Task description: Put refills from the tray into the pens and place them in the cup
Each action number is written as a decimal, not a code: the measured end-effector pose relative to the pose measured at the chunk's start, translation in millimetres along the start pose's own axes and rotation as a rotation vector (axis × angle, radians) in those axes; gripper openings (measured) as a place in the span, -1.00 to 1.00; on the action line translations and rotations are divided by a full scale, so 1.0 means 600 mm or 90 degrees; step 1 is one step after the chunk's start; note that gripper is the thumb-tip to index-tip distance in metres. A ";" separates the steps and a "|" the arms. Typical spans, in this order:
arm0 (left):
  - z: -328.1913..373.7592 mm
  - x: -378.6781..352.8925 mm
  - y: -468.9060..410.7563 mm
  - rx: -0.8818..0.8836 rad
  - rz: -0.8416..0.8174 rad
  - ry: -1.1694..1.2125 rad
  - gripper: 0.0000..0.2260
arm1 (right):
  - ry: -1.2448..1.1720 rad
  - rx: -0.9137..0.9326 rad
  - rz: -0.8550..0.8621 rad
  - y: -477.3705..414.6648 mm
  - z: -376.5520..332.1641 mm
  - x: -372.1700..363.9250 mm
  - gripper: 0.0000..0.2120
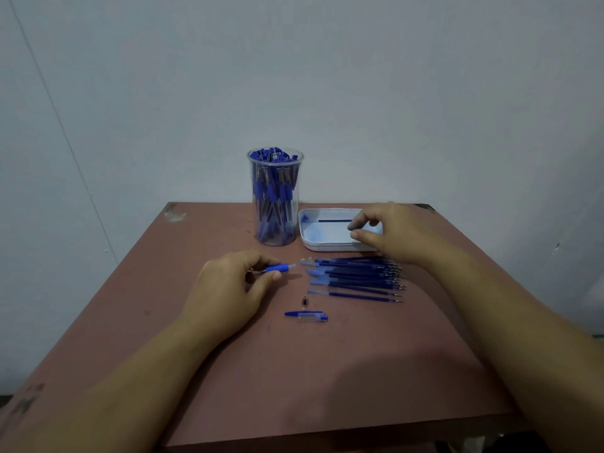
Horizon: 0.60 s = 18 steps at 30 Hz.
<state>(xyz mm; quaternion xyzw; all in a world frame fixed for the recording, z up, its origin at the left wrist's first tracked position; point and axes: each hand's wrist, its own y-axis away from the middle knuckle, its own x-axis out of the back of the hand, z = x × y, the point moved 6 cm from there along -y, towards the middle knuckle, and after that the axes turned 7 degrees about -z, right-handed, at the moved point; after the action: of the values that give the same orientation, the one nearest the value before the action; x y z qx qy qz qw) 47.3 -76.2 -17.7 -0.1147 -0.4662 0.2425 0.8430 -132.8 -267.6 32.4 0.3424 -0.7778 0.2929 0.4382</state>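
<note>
My left hand (225, 286) held pen (277, 267); right hand (389, 233) at refill (333, 220), couldn't tell if pinched. Light, bendy: hold end.

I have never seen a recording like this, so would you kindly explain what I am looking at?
There is no machine: a person wears one camera on the head, the only view, looking down at their bare hands. On the reddish-brown table stand a clear plastic cup full of blue pens and a white tray holding one thin dark refill. In front lie a row of thin blue refills, a small dark pen tip and a blue-and-clear pen cap. The left hand grips a blue pen barrel; the right hand reaches the tray's refill, grip unclear.
</note>
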 end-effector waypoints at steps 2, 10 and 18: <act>-0.001 0.001 -0.002 0.002 0.003 -0.002 -0.86 | 0.006 -0.021 -0.025 -0.029 0.010 0.000 -0.89; -0.003 0.002 -0.008 0.012 0.000 -0.019 -0.84 | 0.046 -0.067 -0.112 -0.129 0.046 -0.028 -0.75; -0.005 -0.001 -0.009 0.007 -0.008 -0.026 -0.84 | 0.065 -0.073 -0.114 -0.144 0.063 -0.043 -0.86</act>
<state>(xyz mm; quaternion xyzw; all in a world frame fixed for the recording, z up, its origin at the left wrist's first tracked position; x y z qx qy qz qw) 51.3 -81.1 -17.5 -0.1023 -0.4827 0.2423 0.8354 -73.1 -340.6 6.5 0.3695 -0.7361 0.2249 0.5206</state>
